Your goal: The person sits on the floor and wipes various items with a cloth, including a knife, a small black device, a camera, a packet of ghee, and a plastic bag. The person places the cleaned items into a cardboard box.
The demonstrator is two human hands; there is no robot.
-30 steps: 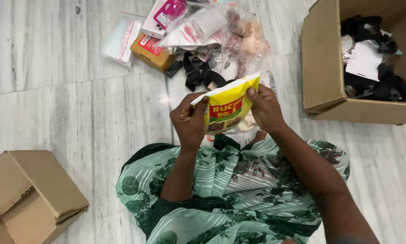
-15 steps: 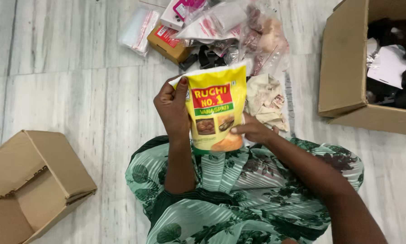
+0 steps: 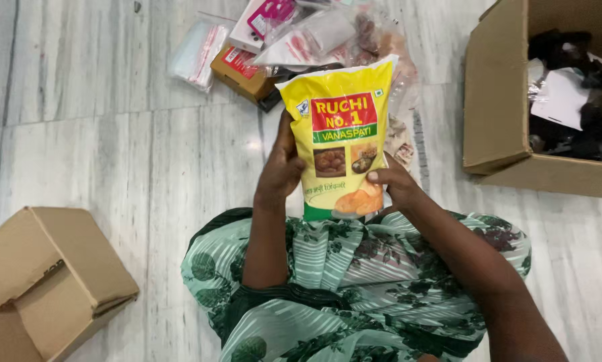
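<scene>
Holding: a yellow pouch (image 3: 341, 137) is held upright between both hands, above the lap and the marble floor (image 3: 79, 134).
Left hand (image 3: 281, 171): closed on the pouch's left edge, fingers hidden behind it.
Right hand (image 3: 393, 186): the lower right corner is pinched, thumb on the front.
Behind the pouch: a heap of plastic packets (image 3: 301, 37) is seen on the floor.
Right side: an open cardboard box (image 3: 499, 100) is filled with dark items.
Left side: a small cardboard box (image 3: 42, 275) lies well apart.
</scene>
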